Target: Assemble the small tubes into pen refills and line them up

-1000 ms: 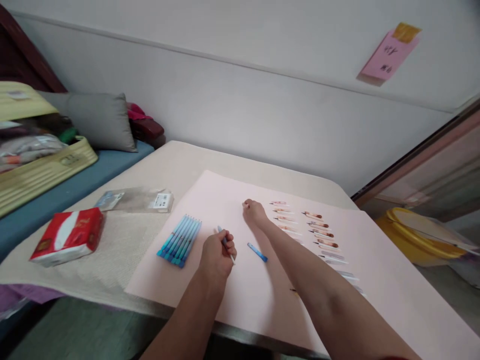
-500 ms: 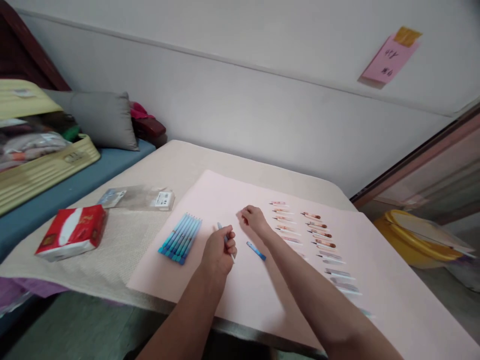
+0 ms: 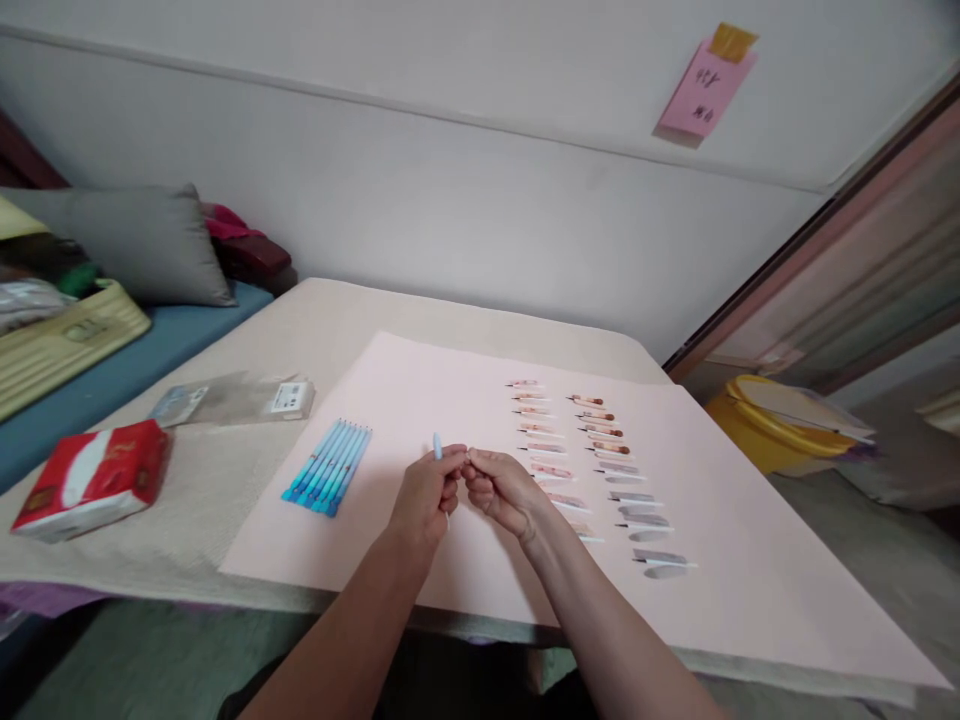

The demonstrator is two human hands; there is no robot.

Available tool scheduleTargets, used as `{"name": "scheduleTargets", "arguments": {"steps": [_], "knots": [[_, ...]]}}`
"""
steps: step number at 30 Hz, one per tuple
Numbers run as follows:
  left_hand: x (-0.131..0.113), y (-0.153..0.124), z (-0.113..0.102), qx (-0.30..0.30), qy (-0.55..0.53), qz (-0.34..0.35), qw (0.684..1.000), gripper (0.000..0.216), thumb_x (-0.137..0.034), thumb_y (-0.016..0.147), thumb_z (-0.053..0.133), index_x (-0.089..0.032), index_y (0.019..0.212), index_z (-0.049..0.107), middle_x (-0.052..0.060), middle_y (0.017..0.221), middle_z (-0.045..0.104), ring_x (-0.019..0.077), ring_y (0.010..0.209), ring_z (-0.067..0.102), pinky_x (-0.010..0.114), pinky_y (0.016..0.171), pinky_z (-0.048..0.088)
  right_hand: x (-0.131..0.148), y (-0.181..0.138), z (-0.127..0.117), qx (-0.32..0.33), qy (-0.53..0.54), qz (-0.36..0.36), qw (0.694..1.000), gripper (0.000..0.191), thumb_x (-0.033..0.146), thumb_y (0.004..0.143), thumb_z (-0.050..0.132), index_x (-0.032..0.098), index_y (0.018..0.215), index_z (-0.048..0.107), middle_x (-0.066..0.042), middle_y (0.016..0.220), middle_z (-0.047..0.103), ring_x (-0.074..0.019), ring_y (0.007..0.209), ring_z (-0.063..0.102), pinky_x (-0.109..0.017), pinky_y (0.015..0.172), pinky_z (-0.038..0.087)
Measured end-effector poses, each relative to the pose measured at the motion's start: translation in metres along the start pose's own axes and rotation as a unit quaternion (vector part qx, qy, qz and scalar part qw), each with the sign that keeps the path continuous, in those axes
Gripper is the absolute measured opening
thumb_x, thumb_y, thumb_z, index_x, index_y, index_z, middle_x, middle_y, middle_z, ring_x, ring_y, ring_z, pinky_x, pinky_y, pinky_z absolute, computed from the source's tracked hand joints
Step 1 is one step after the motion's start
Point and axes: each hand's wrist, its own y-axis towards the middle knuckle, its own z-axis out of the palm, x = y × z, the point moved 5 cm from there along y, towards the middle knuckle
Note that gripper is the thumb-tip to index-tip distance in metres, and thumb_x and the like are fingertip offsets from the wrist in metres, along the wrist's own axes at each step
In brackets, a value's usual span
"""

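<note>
My left hand [image 3: 427, 495] is closed around a slim pen [image 3: 438, 446]. Its pale blue end sticks up above the fingers and a whitish end shows below them. My right hand [image 3: 501, 488] is pinched, with its fingertips meeting those of the left. Whatever lies between the fingertips is too small to make out. To the left, several blue pens [image 3: 330, 468] lie side by side, tips pointing away from me. Over on the right, two columns of pens lie spaced apart, including pinkish ones [image 3: 551, 471], brown-ended ones [image 3: 611, 448] and grey ones [image 3: 649, 518].
Pale pink paper [image 3: 420, 380] covers much of the table [image 3: 300, 310]. A clear plastic packet [image 3: 240, 398] and a red tissue pack [image 3: 94, 478] lie at left. A yellow bucket [image 3: 772, 425] stands beyond the right edge. The wall [image 3: 450, 220] rises behind.
My right hand has come back toward me and met my left hand's fingertips. The loose blue pen piece that lay between my arms no longer shows. The view has turned to the right.
</note>
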Motion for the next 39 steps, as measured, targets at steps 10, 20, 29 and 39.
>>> {"name": "scheduleTargets", "arguments": {"steps": [10, 20, 29, 39], "knots": [[0.001, -0.002, 0.009, -0.027, 0.085, 0.091, 0.992, 0.024, -0.025, 0.063, 0.073, -0.011, 0.081, 0.064, -0.003, 0.054, 0.048, 0.0003, 0.038, 0.027, 0.016, 0.036, 0.014, -0.004, 0.001, -0.007, -0.047, 0.012, 0.01, 0.999, 0.021, 0.029, 0.072, 0.068, 0.011, 0.068, 0.058, 0.003, 0.053, 0.051, -0.0008, 0.037, 0.029, -0.013, 0.035, 0.019], [-0.031, 0.007, -0.016, -0.026, -0.018, 0.085, 0.996, 0.017, -0.017, 0.069, 0.069, -0.01, 0.074, 0.055, -0.003, 0.063, 0.047, -0.0019, 0.039, 0.026, 0.014, 0.033, 0.015, 0.056, -0.02, -0.028, -0.232, -0.608, -0.202, 0.732, 0.024, 0.031, 0.083, 0.048, 0.016, 0.066, 0.057, -0.002, 0.061, 0.059, -0.0122, 0.056, 0.052, -0.024, 0.055, 0.033], [-0.034, 0.014, -0.026, -0.009, -0.043, 0.03, 0.999, 0.011, -0.014, 0.076, 0.063, -0.01, 0.074, 0.053, -0.003, 0.064, 0.048, -0.0025, 0.037, 0.025, 0.012, 0.031, 0.015, 0.019, 0.001, -0.044, -0.17, -0.854, -0.06, 0.489, 0.018, 0.016, 0.083, 0.044, 0.017, 0.092, 0.059, -0.011, 0.095, 0.062, -0.0201, 0.079, 0.061, -0.027, 0.062, 0.036], [-0.03, 0.016, -0.025, -0.009, 0.006, 0.039, 0.999, 0.014, -0.012, 0.07, 0.067, -0.009, 0.074, 0.054, -0.001, 0.065, 0.051, -0.0023, 0.037, 0.025, 0.013, 0.032, 0.015, 0.041, -0.021, -0.002, -0.089, -0.75, -0.289, 0.589, 0.006, 0.016, 0.085, 0.052, 0.019, 0.086, 0.057, -0.002, 0.085, 0.057, -0.013, 0.078, 0.054, -0.023, 0.068, 0.036]]}}
